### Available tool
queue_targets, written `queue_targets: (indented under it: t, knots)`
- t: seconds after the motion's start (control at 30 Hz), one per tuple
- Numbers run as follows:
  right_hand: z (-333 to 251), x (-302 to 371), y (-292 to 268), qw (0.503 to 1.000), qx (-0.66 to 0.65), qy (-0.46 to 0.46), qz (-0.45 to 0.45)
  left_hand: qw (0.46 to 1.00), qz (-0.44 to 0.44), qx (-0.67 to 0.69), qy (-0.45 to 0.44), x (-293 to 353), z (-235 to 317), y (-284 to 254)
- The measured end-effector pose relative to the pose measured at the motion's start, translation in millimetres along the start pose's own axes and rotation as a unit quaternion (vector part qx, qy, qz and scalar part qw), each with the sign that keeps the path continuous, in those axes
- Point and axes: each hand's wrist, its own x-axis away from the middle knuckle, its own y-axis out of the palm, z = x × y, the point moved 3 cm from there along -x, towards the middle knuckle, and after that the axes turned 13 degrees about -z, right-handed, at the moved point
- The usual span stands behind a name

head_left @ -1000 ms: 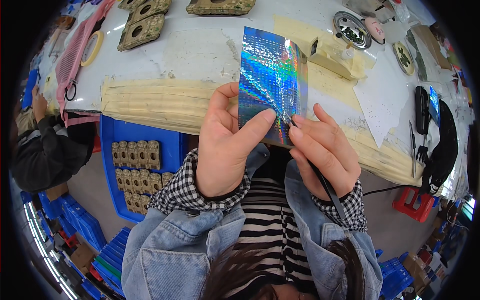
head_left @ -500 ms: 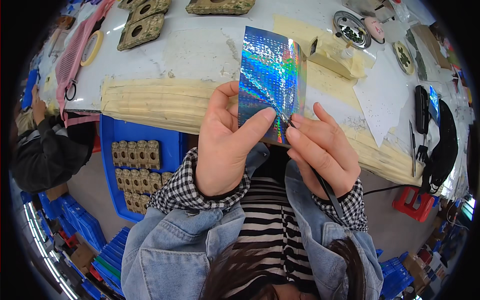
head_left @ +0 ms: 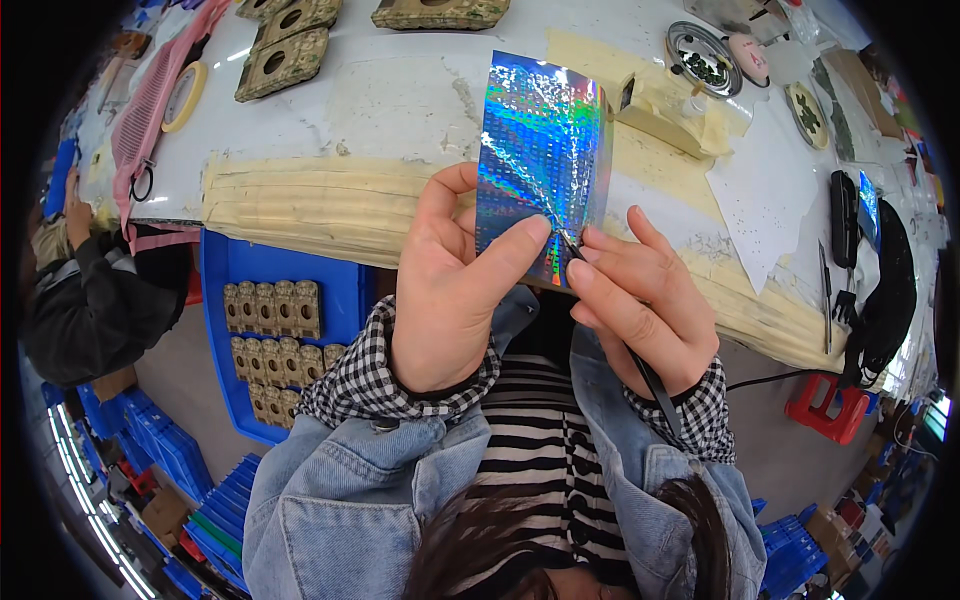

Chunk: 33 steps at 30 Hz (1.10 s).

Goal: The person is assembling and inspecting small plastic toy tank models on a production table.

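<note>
A shiny blue holographic sticker sheet [head_left: 535, 125], marked with rows of small pieces, stands upright above the table's front edge. My left hand [head_left: 450, 270] grips its lower left part, thumb pressed on the front and fingers behind. In my right hand [head_left: 645, 300] is a pair of dark tweezers [head_left: 652, 385], closed between thumb and fingers. Their tip touches or nearly touches the sheet beside my left thumb; whether it pinches a piece is too small to tell.
Below the table edge at left, a blue tray [head_left: 225, 285] holds several camouflage-patterned housings [head_left: 272, 308]. More camouflage parts [head_left: 285, 65] lie at the back. A tape-covered block [head_left: 670, 120], a round metal dish [head_left: 705, 60] and white paper [head_left: 765, 190] sit at right. Another person [head_left: 90, 300] works at far left.
The sheet has tilted slightly, shifting its reflections. My right fingers and the tweezers have moved a little to the left; my left hand stays put.
</note>
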Motion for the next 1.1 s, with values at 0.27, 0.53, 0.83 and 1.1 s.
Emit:
queue_targets:
  t: [0.27,0.53,0.83,1.1]
  knots:
    - [0.5,0.1,0.1,1.0,0.0,-0.007,0.0,1.0,0.0,0.002,0.005,0.2,-0.2,0.7]
    - [1.9,0.1,1.2,1.0,0.005,-0.026,0.005,1.0,-0.005,-0.002,0.001,0.5,-0.5,-1.0]
    - [1.9,0.6,1.2,1.0,0.0,-0.024,0.006,1.0,-0.002,-0.004,0.003,0.4,-1.2,-1.5]
    - [4.6,1.2,0.8,0.999,-0.051,-0.005,0.014,1.0,0.004,-0.003,0.001,1.1,0.0,0.4]
